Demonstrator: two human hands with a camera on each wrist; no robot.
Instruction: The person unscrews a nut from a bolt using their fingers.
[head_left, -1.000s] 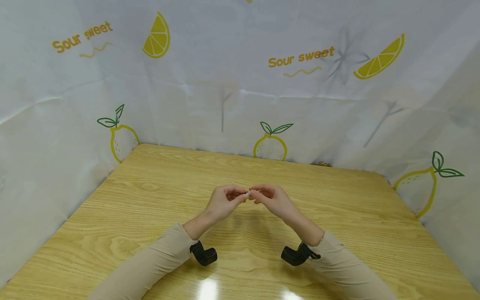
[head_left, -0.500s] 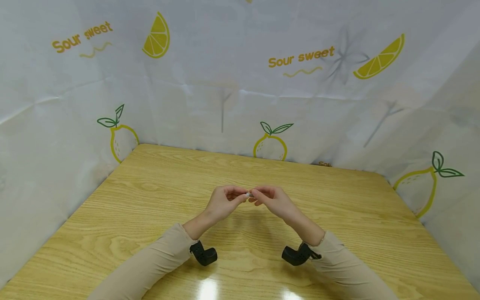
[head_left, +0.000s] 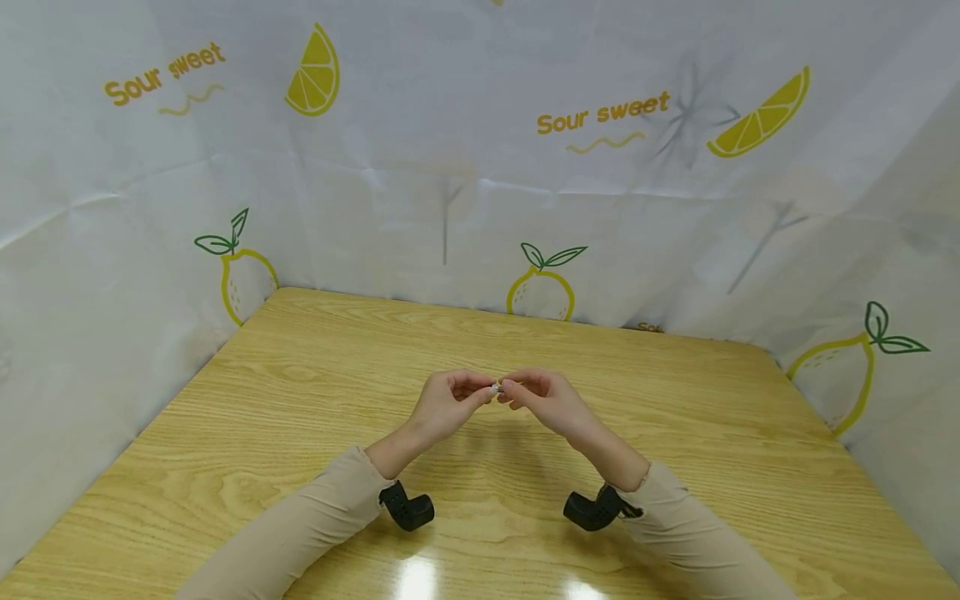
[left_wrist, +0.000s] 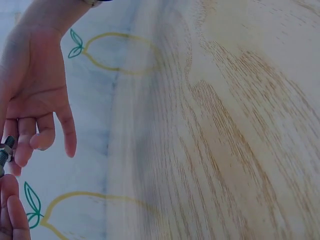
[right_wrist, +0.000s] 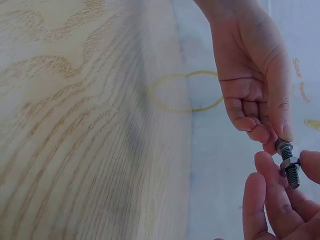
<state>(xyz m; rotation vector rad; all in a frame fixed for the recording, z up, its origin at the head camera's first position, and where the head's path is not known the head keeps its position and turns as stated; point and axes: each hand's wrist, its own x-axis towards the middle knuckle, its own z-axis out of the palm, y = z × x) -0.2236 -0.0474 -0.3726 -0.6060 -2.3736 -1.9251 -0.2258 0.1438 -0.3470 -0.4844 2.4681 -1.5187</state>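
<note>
My left hand [head_left: 442,407] pinches the head end of a small metal bolt [right_wrist: 294,180] between thumb and fingertips. A hex nut [right_wrist: 289,163] sits partway along the thread, with the bolt's threaded end sticking out past it. Thumb and index finger of my right hand [head_left: 553,406] are at either side of the nut, pinching it. Both hands meet above the middle of the table. In the left wrist view only part of the bolt [left_wrist: 9,142] shows at the left edge; the left fingertips hide its head.
Beneath the hands lies a wood-grain table [head_left: 337,350]. A pale curtain [head_left: 405,225] printed with lemons hangs along its back and sides. Black wrist cameras are strapped on the left wrist [head_left: 407,508] and right wrist [head_left: 592,510].
My right fingers slid slightly back and down around the nut, showing more bolt, then came forward again. The left hand keeps its hold on the bolt and barely moves.
</note>
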